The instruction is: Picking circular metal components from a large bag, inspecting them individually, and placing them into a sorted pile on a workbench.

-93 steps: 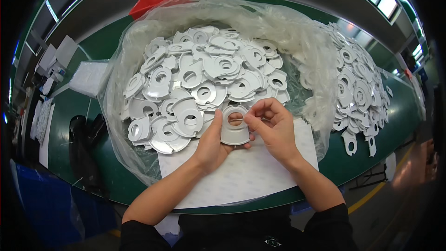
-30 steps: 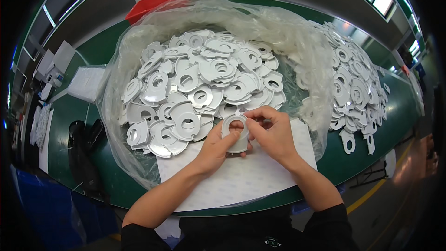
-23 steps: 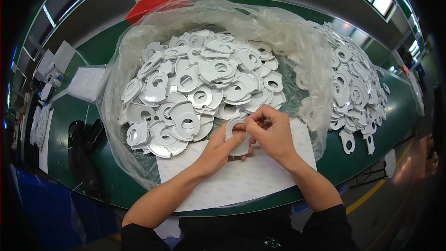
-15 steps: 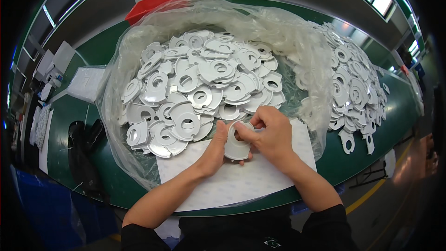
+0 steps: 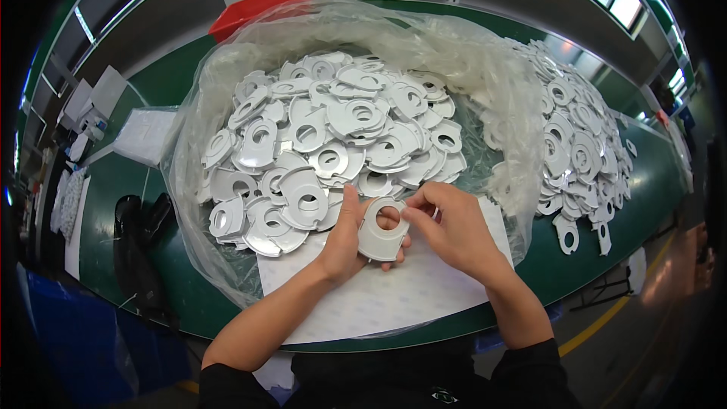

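My left hand (image 5: 342, 242) and my right hand (image 5: 454, 231) together hold one flat white plastic ring part (image 5: 380, 231) with a round hole, just above a white sheet (image 5: 394, 299) on the green table (image 5: 121, 182). My left thumb lies along its left edge. My right fingertips pinch its upper right rim by the hole. Right behind it, a clear plastic bag (image 5: 227, 83) lies spread open with a big heap of the same white parts (image 5: 333, 144) inside.
A second heap of white ring parts (image 5: 579, 148) lies on the table to the right. A red bin (image 5: 257, 7) stands at the back. White packets (image 5: 144, 136) and a black object (image 5: 136, 235) sit at the left, near the table's edge.
Both hands kept the ring part between them and turned it a little; it now faces up flatter, and my right fingers have shifted to its upper right rim.
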A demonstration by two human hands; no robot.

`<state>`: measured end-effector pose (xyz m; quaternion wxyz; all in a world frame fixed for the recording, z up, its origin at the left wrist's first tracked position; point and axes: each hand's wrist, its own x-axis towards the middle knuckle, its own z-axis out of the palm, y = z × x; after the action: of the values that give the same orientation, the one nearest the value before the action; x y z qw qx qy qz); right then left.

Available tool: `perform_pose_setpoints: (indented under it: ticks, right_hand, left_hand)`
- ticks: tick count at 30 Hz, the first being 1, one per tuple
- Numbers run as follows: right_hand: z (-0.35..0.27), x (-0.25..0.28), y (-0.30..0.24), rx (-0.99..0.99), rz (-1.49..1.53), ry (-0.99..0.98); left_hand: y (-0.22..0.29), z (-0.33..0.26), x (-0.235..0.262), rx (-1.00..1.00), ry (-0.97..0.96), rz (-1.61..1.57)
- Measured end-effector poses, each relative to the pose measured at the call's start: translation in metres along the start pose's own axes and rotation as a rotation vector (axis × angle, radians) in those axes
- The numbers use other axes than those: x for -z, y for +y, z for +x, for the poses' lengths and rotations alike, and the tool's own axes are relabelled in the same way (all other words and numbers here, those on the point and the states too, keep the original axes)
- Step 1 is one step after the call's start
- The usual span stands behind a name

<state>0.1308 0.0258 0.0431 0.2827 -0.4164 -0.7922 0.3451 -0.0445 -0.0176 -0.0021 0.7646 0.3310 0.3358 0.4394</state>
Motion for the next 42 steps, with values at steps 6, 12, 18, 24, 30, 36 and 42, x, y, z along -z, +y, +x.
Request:
perform_pose_setpoints:
  ticks: [6, 12, 18, 24, 30, 36, 42]
  right_hand:
    - [0.007, 0.001, 0.019, -0.043, 0.311, 0.016]
    - [0.014, 0.076, 0.037, -0.053, 1.171, 0.684]
    - [0.018, 0.080, 0.028, 0.008, 0.886, 0.860]
    - [0.010, 0.025, 0.003, 0.120, 0.326, -0.095]
    - [-0.025, -0.007, -0.020, 0.387, -0.259, -0.686]
    - [-0.028, -0.011, -0.023, 0.343, -0.318, -0.622]
    - [-0.032, -0.014, -0.026, 0.255, -0.264, -0.622]
  left_hand:
    - [0.010, -0.006, -0.011, -0.043, 0.022, 0.063]
    - [0.062, -0.032, -0.002, -0.516, 0.384, 1.114]
    - [0.058, -0.043, 0.012, -0.469, 0.688, 1.828]
    - [0.045, -0.043, 0.021, -0.443, 0.738, 1.877]
    - [0.050, -0.036, 0.019, -0.589, 0.876, 1.864]
    - [0.056, -0.033, 0.013, -0.900, 0.777, 1.463]
    - [0.047, -0.031, -0.007, -0.318, 0.300, -0.066]
